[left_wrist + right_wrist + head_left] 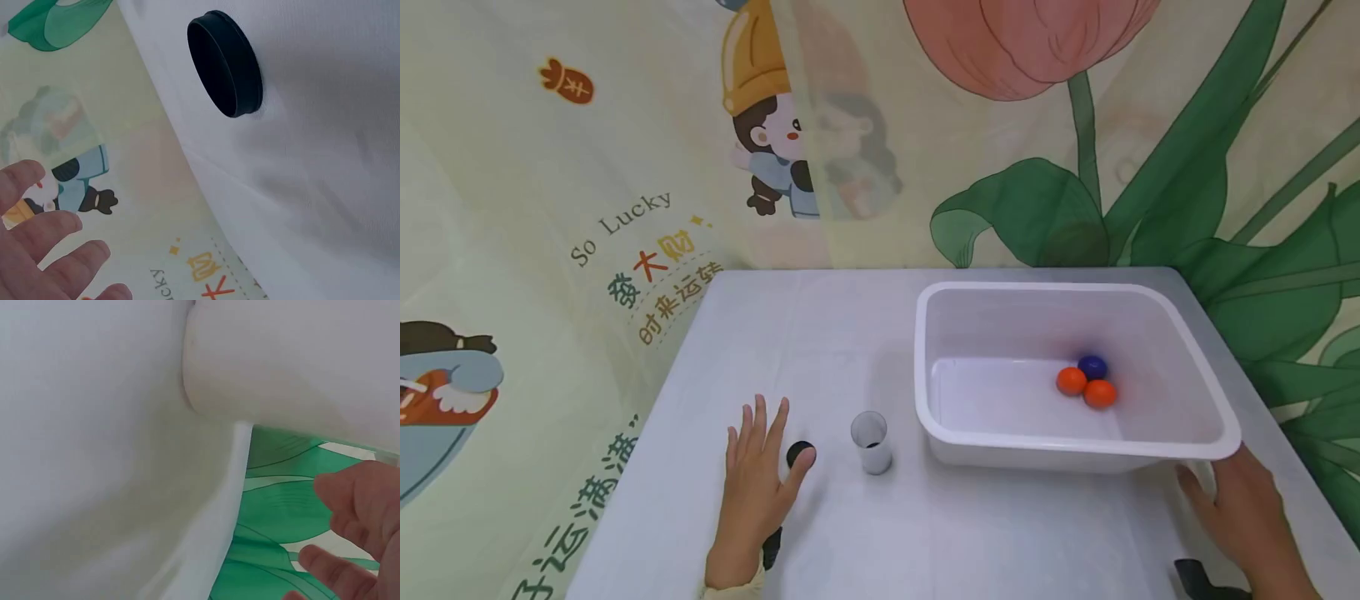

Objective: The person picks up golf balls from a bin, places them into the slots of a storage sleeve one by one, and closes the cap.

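Note:
My left hand (752, 479) is held over the left part of the table with its fingers spread and nothing in them. Close by its thumb is a round black lid (800, 452), whose hollow side shows in the left wrist view (244, 65). To the right of that lid stands a clear cylindrical cup (871, 446). At the front right corner of the white bin (1037, 442) is my right hand (1251, 500), its fingertips partly hidden by the rim. Its fingers (340, 569) look loosely bent around nothing in the right wrist view.
Inside the bin lie two orange balls (1101, 394) and one blue ball (1092, 367), close together. A white cloth covers the table (1000, 533). Behind it hangs a printed curtain (880, 242). Black straps show at both wrists.

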Available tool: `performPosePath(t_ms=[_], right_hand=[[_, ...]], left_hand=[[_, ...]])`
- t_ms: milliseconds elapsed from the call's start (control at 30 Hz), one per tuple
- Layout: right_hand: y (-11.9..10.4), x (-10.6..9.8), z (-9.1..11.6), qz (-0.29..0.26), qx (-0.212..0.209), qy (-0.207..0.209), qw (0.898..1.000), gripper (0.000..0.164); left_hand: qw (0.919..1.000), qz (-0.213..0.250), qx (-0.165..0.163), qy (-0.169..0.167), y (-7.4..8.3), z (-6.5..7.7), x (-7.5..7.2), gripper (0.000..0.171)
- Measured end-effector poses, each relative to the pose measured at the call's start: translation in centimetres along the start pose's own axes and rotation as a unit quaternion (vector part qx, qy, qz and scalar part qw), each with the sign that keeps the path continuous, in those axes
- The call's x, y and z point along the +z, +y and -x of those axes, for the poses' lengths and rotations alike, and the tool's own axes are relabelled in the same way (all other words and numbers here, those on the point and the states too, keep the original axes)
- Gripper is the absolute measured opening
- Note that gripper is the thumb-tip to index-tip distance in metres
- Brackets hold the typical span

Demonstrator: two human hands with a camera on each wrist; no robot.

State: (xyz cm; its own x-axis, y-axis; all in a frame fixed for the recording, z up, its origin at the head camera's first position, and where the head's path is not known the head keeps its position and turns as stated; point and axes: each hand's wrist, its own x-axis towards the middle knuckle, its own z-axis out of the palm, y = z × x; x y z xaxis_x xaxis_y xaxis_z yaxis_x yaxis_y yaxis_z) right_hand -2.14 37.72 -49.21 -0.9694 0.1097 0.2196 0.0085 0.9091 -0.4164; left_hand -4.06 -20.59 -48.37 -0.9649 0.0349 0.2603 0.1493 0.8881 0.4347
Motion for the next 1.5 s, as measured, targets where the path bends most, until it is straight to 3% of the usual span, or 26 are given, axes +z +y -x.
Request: performPosePath(t_ms=[233,500,667,1067,1200,1300,1500], right_hand=[[-1.1,0.0,1.4,-0.027,0.011,-0.022,0.999,0.096],[-2.1,-0.3,1.5,-0.021,-0.004,-0.022,1.000,0.081],[-2.4,-0.3,1.7,-0.024,-0.006,-0.022,0.999,0.083],[-3.0,-0.3,2.2,-0.036,0.014,-0.052,0.998,0.085],[-3.1,0.1,2.7,-0.053,-0.002,-0.042,0.998,0.083],[-3.1,0.5,3.1,-0.066,-0.011,-0.038,0.997,0.082],[-3.5,0.8,3.6,-0.071,0.007,-0.071,0.995,0.085]], left_hand=[[0.9994,0.008,0.029,0.015,0.4,0.0,0.3,0.086],[0.9969,0.026,0.073,0.013,0.9,-0.6,0.8,0.104],[0.9934,0.043,0.106,0.010,1.3,-1.0,1.4,0.116],[0.9816,0.071,0.176,0.021,2.4,-1.5,3.0,0.116],[0.9777,0.079,0.192,0.030,2.7,-1.8,3.3,0.112],[0.9754,0.089,0.199,0.032,3.0,-1.9,3.5,0.110],[0.9764,0.102,0.189,0.022,3.6,-2.2,3.9,0.104]])
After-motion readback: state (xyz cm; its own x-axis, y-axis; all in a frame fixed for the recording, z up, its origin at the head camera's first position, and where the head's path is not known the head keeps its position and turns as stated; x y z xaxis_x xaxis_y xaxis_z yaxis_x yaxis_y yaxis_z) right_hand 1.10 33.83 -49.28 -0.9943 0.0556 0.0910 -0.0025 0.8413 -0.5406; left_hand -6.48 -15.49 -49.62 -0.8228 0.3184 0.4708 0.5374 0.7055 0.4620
